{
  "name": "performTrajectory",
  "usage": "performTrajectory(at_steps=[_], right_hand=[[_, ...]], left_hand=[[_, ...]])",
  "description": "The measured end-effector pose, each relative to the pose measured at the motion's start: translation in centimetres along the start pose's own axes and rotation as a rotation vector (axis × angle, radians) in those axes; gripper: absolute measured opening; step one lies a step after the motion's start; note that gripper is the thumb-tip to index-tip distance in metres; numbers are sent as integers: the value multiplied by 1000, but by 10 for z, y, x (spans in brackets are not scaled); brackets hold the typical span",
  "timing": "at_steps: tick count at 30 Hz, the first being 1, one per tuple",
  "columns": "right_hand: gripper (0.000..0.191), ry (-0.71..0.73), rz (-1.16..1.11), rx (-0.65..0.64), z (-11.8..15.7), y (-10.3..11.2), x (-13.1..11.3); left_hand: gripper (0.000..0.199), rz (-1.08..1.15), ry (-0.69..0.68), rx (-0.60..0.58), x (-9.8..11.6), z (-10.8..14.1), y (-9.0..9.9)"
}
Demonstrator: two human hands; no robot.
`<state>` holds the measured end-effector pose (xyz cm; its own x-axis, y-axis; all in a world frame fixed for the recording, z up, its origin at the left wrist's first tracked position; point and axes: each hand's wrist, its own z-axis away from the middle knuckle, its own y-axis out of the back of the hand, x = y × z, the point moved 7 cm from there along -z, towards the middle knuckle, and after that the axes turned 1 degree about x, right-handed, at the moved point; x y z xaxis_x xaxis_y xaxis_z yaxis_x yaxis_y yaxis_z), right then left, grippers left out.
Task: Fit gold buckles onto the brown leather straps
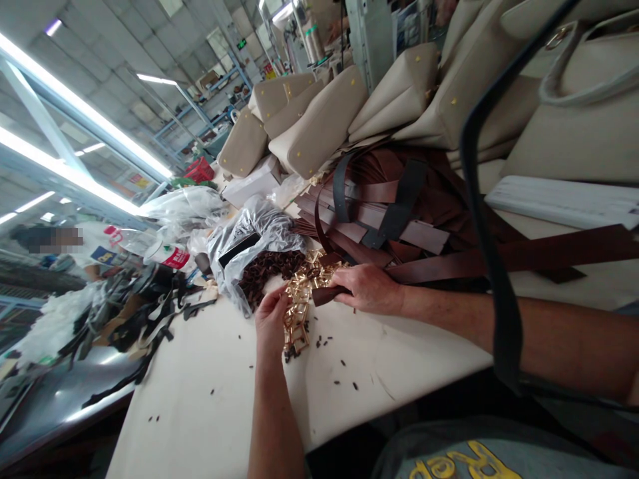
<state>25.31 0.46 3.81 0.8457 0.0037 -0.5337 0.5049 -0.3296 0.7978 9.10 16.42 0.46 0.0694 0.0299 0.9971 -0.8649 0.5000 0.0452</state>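
Observation:
My right hand (372, 287) is closed around a dark brown leather strap (327, 295). The strap's end sticks out past my fingers, and its long part (539, 253) runs off to the right. My left hand (272, 309) is pinched at the left edge of a pile of gold metal rectangular buckles (299, 299); whatever it grips is too small or hidden to make out. Just beyond that hand, dark brown small leather loops (267, 269) spill from a clear plastic bag (249, 229). A large heap of brown straps (394, 199) lies behind my right hand.
Beige handbags (324, 123) are stacked along the back. A black strap (474, 173) hangs close to the camera at right. Small dark bits (343, 362) dot the white tabletop (210, 359). Leather scraps (144, 319) and a bottle (130, 241) stand left; another person (94, 246) is beyond.

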Motion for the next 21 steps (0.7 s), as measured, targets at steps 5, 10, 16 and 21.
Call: performTrajectory(at_steps=[5,10,16,21], right_hand=[[14,7,0,8,0,1,-1],[13,9,6,11,1,4,-4],[14,21,22,9,0,3,-4],[13,15,46,18,0,2,-3]], left_hand=[[37,-85,-76,35,0,-4,8],[18,-678,-503,159,35,6,5],[32,-902,-807,152,61,30,-14],[25,-773,-918,150,67,48,-26]])
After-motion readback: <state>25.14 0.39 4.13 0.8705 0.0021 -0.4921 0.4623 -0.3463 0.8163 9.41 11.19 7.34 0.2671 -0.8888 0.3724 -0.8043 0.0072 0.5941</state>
